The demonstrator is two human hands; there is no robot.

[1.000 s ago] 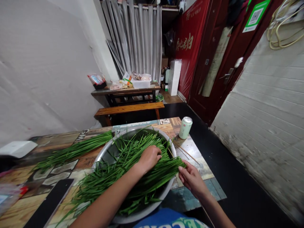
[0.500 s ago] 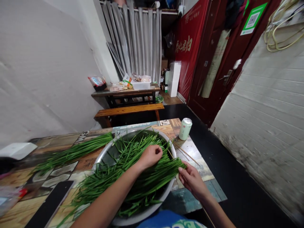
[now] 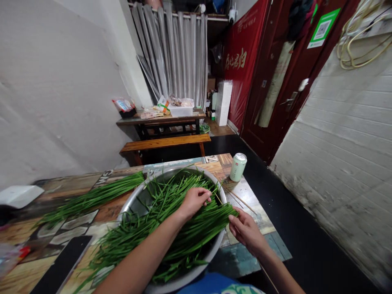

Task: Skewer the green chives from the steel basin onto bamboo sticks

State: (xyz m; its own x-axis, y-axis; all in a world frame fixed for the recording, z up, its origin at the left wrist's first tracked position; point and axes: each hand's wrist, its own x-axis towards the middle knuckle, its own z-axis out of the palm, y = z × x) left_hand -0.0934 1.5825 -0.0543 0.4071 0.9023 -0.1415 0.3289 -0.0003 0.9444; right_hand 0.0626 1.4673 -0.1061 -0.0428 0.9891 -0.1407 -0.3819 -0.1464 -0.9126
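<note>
One heap of green stalks (image 3: 199, 230) lay in a metal basin (image 3: 134, 200), long axis slanting from lower left up rightward, gathered ends past the right rim. The right hand (image 3: 245, 230) pinched those ends; whether the left hand's (image 3: 194, 202) bent fingers gripped any could not be told. Rightward, a strip of table (image 3: 265, 216) reached its edge, bearing one can (image 3: 238, 167).

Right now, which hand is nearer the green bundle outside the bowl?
The left hand, over the bowl, right of the bundle; the right hand is farther right, by the bowl's rim.
</note>
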